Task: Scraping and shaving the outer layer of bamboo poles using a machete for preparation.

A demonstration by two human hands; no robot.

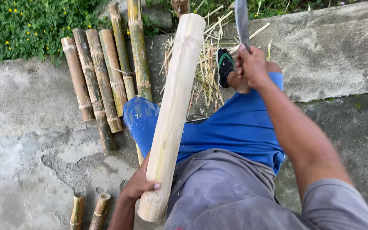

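A long, pale, peeled bamboo pole lies slanted across my lap and left knee, its far end pointing up and away. My left hand grips it near its lower end, thumb on top. My right hand is raised over my right knee and is closed around the handle of a long grey blade that points away from me. The blade is off to the right of the pole, apart from it. I sit on concrete in blue shorts and a grey shirt.
Several unpeeled green-brown bamboo lengths lie side by side on the concrete to the left. Two short bamboo pieces rest near my left elbow. Pale shavings litter the ground by my sandalled foot. Grass borders the slab.
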